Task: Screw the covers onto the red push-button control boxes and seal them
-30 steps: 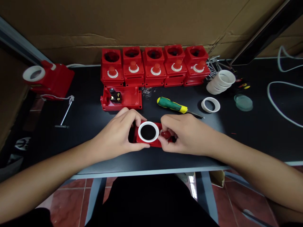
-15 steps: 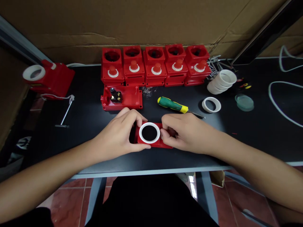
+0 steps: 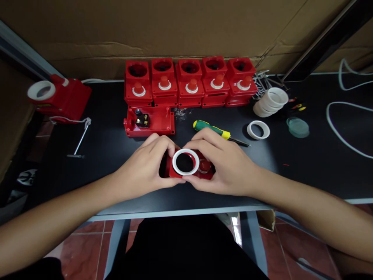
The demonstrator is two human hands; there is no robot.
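Note:
Near the front edge of the table lies a red plastic housing (image 3: 172,172), with a red knob (image 3: 204,166) on its right part. A white ring (image 3: 174,166) sits at the housing's round opening, slightly tilted, with red and black showing through it. My left hand (image 3: 150,165) is closed around the housing's left end, its thumb along the near side. With thumb and fingers at the far and near sides of the ring, my right hand (image 3: 225,163) grips it and arches over the knob. Whether the ring is fully clear of the housing I cannot tell.
Several red housings (image 3: 190,93) stand in a row behind. An open red case (image 3: 160,121), a green-yellow screwdriver (image 3: 214,129), a loose white ring (image 3: 258,130), stacked rings (image 3: 269,103), clear discs (image 3: 298,127) and screws (image 3: 260,83) lie around. Another red unit (image 3: 70,97) stands left.
My right hand has opened from a curled pinch beside the ring and spread over it. The ring has shifted slightly right and tilted, and the red knob now shows.

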